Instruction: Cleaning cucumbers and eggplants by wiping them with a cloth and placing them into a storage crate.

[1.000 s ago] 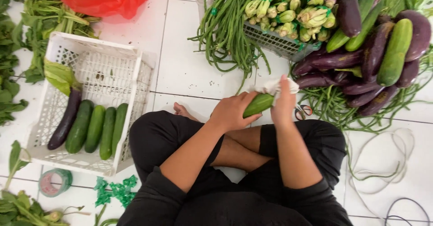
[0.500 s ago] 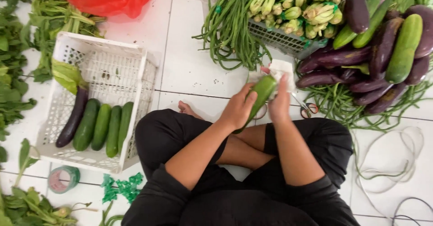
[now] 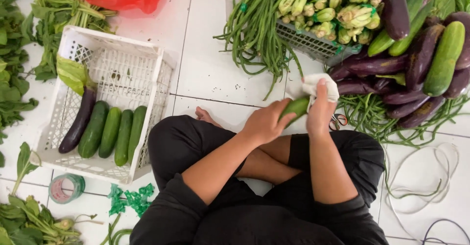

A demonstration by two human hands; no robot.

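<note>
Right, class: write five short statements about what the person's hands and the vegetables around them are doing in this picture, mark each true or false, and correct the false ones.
1. The left hand holds a green cucumber. True.
2. The right hand presses a white cloth against the cucumber. True.
3. The white crate holds only tomatoes. False: it holds three cucumbers, one eggplant and a leaf.
4. The long beans lie inside the white crate. False: they lie on the tiled floor beside a grey basket.
5. A roll of tape lies on the floor near the crate. True.
</note>
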